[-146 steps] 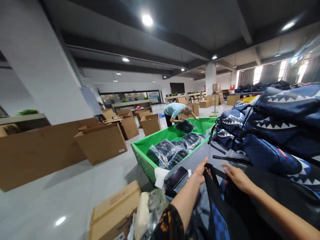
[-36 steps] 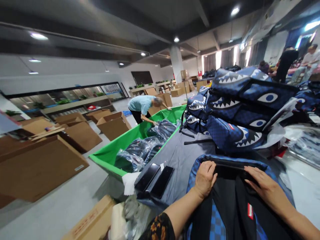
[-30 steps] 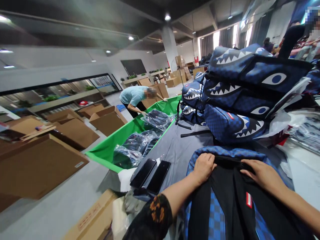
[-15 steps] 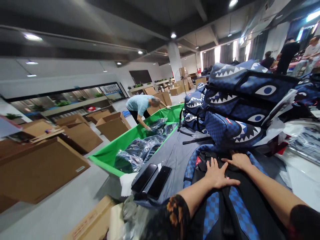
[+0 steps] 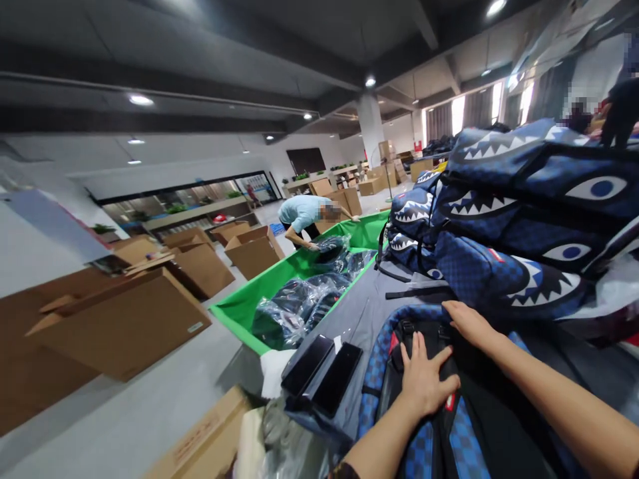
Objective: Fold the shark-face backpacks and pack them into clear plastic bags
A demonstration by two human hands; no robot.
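A black backpack with blue checked edging and straps lies back panel up on the table in front of me. My left hand is spread flat on its padded panel, fingers apart, beside a small red label. My right hand is at the backpack's top edge, its fingers close together over the rim and partly hidden. Just beyond stands a pile of blue checked backpacks with printed shark teeth and eyes.
Two black phones lie on the grey cloth left of the backpack. A green-lined bin holds plastic-wrapped bags, and a co-worker in a light blue shirt bends over it. Open cardboard boxes stand on the floor at left.
My right hand has moved from the back panel to the backpack's top edge, its fingers drawn together. My left hand stays flat on the panel. The view has turned left.
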